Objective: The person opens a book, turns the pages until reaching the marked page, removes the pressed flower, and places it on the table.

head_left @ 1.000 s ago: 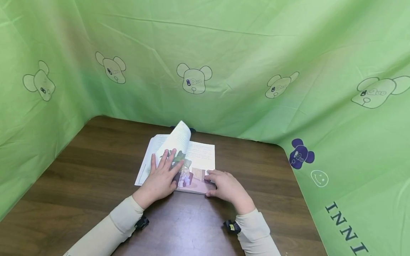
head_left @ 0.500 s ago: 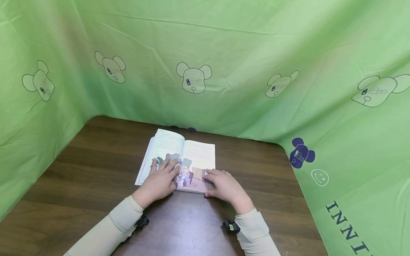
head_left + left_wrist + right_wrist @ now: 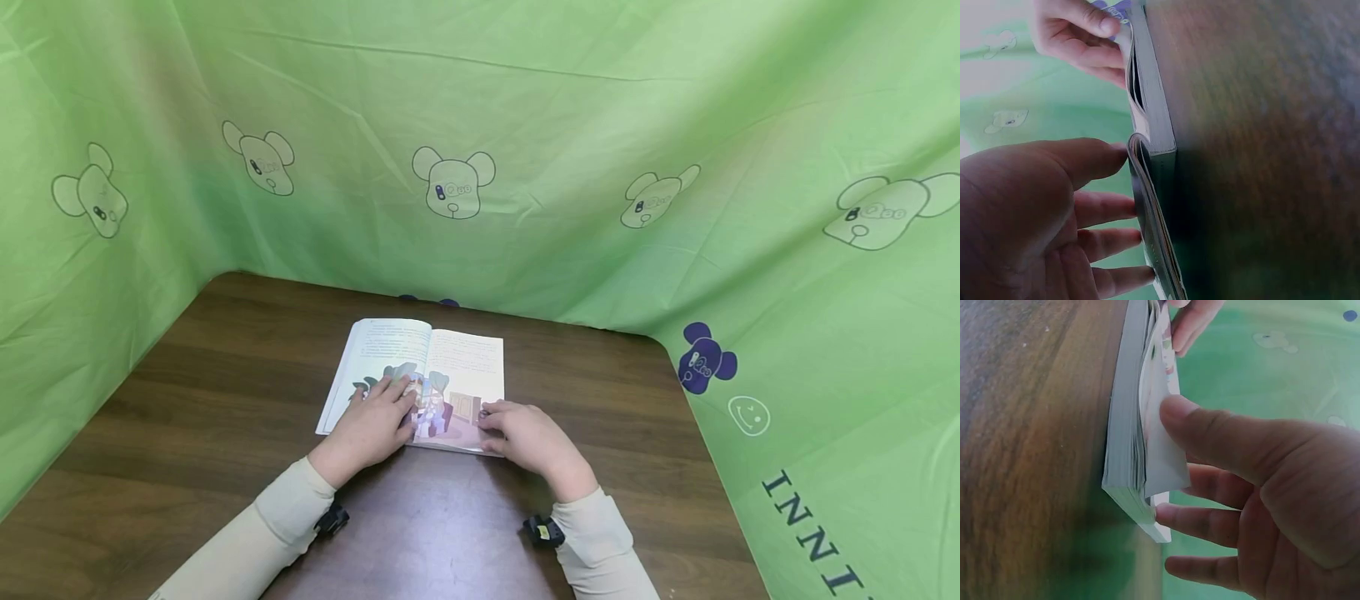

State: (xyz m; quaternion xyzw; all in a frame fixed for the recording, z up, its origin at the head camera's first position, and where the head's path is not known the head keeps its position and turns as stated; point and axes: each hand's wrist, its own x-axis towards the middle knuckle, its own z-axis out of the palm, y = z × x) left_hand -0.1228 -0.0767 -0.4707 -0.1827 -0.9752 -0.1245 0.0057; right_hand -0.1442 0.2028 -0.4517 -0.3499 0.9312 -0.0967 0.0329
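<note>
An open book (image 3: 467, 354) lies on the wooden table, text above a coloured picture across both pages. My left hand (image 3: 369, 429) rests on the lower left page, fingers spread; in the left wrist view its fingertips (image 3: 1130, 237) touch the pages beside the spine. At the lower right corner is my right hand (image 3: 531, 437). The right wrist view shows a page (image 3: 1166, 465) lifted from the thick stack, held between the right thumb (image 3: 1179, 415) and index finger. The two lower fingers stretch past the book's edge.
The dark wooden table (image 3: 247, 375) surrounds the book. A green cloth (image 3: 555, 233) printed with bear heads hangs along the back and both sides. Small black wrist cameras (image 3: 543, 531) sit at the sleeves.
The raised left page has come down flat onto the left side under my left hand. My right hand's fingers have drawn in a little at the right page's corner.
</note>
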